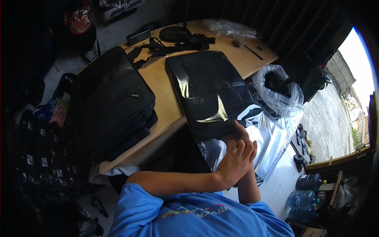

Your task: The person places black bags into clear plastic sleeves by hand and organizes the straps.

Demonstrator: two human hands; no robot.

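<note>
A flat black case (205,85) in glossy clear plastic lies lengthwise in front of me, its far part on the table and its near end past the edge. Loose clear plastic (268,136) with a dark printed mark spreads from its near right side. My left hand (235,160) reaches across with curled fingers, closed, over my right wrist; whatever it may grip cannot be made out. Behind it, mostly hidden, my right hand (233,137) rests on the near end of the wrapped case, one finger stretched out.
Black cases (114,94) are stacked at the left of the wooden table (167,104). Black straps (177,45) and a cup (238,39) lie farther back. A clear plastic bag (276,87) with dark contents stands right of the case. Water jugs (302,199) sit on the floor at lower right.
</note>
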